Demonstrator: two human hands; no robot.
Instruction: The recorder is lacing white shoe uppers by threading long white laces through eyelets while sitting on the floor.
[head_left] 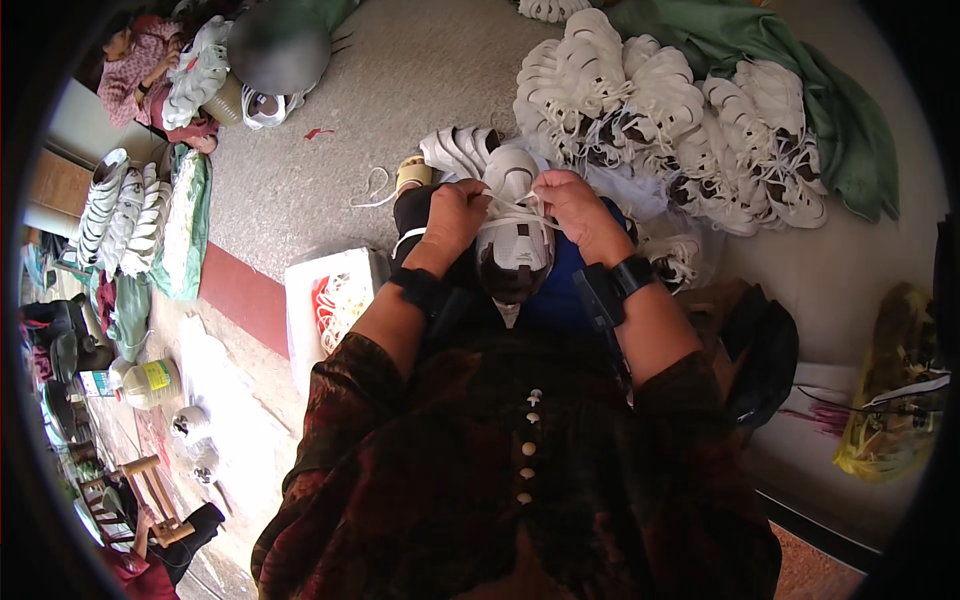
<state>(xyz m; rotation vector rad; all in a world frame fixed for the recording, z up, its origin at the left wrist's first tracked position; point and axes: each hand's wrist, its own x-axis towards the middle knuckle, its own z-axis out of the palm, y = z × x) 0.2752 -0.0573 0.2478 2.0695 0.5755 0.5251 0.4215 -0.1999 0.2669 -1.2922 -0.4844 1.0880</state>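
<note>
A white shoe upper (515, 242) with a dark heel opening lies across my lap, its toe pointing away from me. White shoelace (512, 213) strands cross over its front. At the left side of the upper, my left hand (457, 216) is closed, pinching one part of the lace. My right hand (578, 207) pinches another part of it at the right side, with the fingers pressed together. Just beyond my left hand lie a stack of white uppers (462, 150) and a yellowish roll (412, 174).
Left of my lap stands a white box (300, 300) of loose laces. White uppers (590, 85) are heaped at the far right beside green cloth (850, 135). Another person (135, 80) sits at the far left. Several jugs (150, 385) and a wooden stool (155, 495) stand at the left.
</note>
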